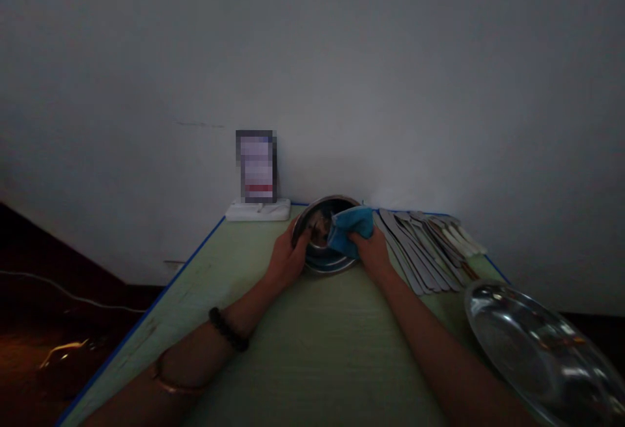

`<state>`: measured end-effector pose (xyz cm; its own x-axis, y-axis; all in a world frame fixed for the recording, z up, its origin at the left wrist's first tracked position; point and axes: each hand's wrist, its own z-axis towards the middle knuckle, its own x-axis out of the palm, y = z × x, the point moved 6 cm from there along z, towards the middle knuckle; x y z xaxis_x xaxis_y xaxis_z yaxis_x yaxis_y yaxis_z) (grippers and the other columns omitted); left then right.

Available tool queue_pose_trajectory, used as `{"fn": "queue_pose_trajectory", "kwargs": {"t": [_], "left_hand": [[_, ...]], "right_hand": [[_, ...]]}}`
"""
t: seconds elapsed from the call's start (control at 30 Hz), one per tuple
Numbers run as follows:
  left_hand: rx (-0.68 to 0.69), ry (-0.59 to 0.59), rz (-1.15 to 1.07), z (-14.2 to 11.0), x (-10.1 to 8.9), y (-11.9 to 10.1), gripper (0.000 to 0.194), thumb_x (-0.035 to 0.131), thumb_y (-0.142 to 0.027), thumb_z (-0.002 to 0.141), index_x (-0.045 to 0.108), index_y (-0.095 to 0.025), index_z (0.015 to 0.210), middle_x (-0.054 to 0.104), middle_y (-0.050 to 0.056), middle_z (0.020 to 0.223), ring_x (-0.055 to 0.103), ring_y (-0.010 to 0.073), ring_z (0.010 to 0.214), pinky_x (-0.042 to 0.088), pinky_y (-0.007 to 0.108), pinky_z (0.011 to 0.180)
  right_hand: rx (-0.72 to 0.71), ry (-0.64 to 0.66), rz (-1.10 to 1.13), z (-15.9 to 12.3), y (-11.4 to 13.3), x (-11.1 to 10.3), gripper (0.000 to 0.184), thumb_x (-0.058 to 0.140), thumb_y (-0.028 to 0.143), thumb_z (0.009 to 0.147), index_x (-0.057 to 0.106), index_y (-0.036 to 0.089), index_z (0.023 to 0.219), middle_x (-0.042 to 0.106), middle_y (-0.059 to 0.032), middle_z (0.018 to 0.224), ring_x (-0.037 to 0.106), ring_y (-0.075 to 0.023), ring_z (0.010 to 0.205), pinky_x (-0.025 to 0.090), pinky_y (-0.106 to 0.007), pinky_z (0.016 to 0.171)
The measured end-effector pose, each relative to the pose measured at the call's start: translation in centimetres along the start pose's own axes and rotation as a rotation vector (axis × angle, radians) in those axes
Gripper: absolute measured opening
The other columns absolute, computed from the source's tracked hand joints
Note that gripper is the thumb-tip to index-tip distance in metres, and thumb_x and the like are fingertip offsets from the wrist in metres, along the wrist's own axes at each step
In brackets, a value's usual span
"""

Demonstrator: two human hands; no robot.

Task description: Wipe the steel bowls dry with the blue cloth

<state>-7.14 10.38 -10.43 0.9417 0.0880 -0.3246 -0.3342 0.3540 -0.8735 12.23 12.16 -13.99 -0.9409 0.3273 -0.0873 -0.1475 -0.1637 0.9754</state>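
A steel bowl (319, 219) stands tilted toward me at the far middle of the green table (312, 349), on top of another steel dish. My left hand (287, 256) grips the bowl's left rim, fingers wrapped over the edge. My right hand (372, 251) is closed on a blue cloth (350, 226), which is pressed into the bowl's right side.
Several flat metal knives (422, 248) lie in a fanned row right of the bowl. A large shiny steel plate (537, 349) sits at the near right corner. A small stand with a card (257, 179) is at the far edge by the wall. The table's left edge drops to a dark floor.
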Motion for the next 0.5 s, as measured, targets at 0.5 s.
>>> {"fn": "queue_pose_trajectory", "kwargs": {"t": [0.5], "left_hand": [[0.051,0.024,-0.108,-0.07,0.25,-0.1,0.046,0.046,-0.039,0.082,0.045,-0.018,0.123,0.058,0.006,0.12,0.05,0.0227,0.114,0.035,0.037,0.1]], "right_hand": [[0.014,-0.011,-0.065,-0.11,0.51,-0.27,0.018,0.063,0.033,0.06,0.062,0.016,0.065,0.06,0.0006,0.06,0.054,-0.0154,0.058,0.042,-0.026,0.055]]}}
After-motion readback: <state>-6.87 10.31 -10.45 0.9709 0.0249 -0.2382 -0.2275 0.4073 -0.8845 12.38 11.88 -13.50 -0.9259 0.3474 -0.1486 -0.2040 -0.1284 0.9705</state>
